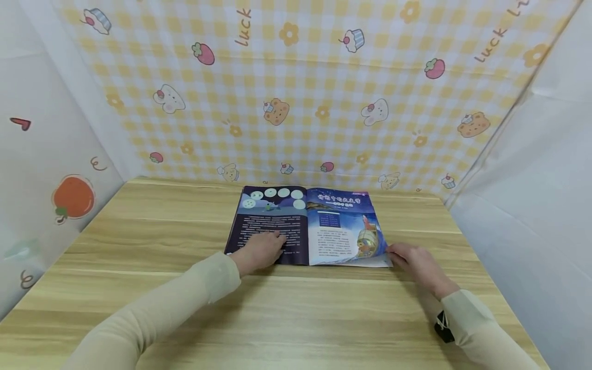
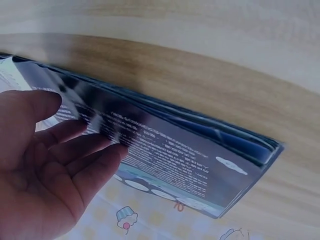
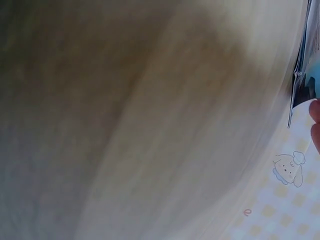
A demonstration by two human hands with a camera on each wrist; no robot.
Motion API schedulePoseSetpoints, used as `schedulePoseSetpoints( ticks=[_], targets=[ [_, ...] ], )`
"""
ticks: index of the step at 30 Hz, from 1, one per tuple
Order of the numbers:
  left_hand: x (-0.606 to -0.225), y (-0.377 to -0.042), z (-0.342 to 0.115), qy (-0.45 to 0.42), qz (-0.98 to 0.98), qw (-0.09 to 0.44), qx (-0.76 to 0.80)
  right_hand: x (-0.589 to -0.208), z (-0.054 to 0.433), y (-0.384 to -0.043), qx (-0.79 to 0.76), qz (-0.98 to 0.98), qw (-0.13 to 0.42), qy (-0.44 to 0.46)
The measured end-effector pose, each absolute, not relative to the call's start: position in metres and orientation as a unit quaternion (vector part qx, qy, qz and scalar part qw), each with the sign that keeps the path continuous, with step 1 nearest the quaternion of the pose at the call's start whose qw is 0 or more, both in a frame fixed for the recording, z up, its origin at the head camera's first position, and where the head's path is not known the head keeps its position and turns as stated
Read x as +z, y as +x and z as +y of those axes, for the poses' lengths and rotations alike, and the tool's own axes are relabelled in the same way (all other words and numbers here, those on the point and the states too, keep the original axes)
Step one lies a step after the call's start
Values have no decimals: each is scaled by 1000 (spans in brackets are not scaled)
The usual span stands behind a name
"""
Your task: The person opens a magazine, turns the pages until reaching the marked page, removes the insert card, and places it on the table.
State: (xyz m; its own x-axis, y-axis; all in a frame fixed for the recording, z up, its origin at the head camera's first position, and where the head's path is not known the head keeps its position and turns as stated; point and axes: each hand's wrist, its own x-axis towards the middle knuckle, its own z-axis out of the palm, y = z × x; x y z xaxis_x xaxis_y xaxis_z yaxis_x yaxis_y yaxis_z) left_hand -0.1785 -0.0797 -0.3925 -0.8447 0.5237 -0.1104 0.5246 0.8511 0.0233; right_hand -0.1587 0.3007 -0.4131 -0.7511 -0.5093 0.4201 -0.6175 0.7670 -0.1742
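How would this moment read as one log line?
magazine: open on table | left hand: over left page | right hand: pinching magazine's lower right edge

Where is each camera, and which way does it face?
Head: worn on the head, facing forward and down at the magazine; shows sleeves, left hand, right hand.
Left wrist: worn there, facing the dark page; shows the left hand.
Right wrist: worn there, facing mostly table; shows only fingertips.
Head and left wrist both show that page.

Dim, blurred right wrist view
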Motion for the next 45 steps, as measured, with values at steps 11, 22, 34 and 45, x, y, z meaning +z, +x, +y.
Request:
schedulePoseSetpoints(
  ticks=[11, 22, 34, 45],
  targets=[
    [-389, -183, -70, 270, 963, 24, 10, -409, 299, -158, 153, -917, 221, 296],
    [-395, -183, -19, 319, 947, 41, -18, -409, 300, -157, 149, -915, 221, 302],
    [-406, -171, 73, 384, 921, 61, 22, -412, 295, -156, 149, -916, 222, 301],
    [-414, -176, 104, 367, 930, -22, 11, -414, 295, -156, 150, -911, 231, 306]
  ],
)
